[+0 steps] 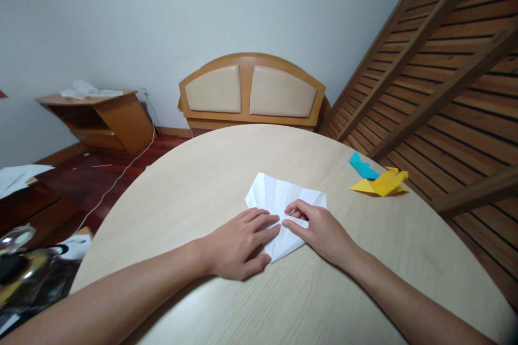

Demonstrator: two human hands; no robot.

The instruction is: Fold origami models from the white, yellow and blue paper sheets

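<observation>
A white sheet of paper [279, 191], creased and partly folded, lies on the round table in front of me. My left hand [245, 242] rests flat on its left side, fingers stretched toward the middle and thumb by the near corner. From the right, my right hand [315, 223] bends its fingers over the sheet, with a raised flap of the paper between thumb and index finger. The fingertips of both hands are close together near the sheet's centre. Part of the paper's lower left is hidden under my left hand.
On the right of the pale wooden table [194, 183] stand a yellow folded paper figure [384, 183] and a blue folded paper piece [363, 166]. Beyond are a headboard [251, 118], slatted wood panels [437, 81] and a low cabinet [125, 124]. A white cable [121, 175] trails across the floor.
</observation>
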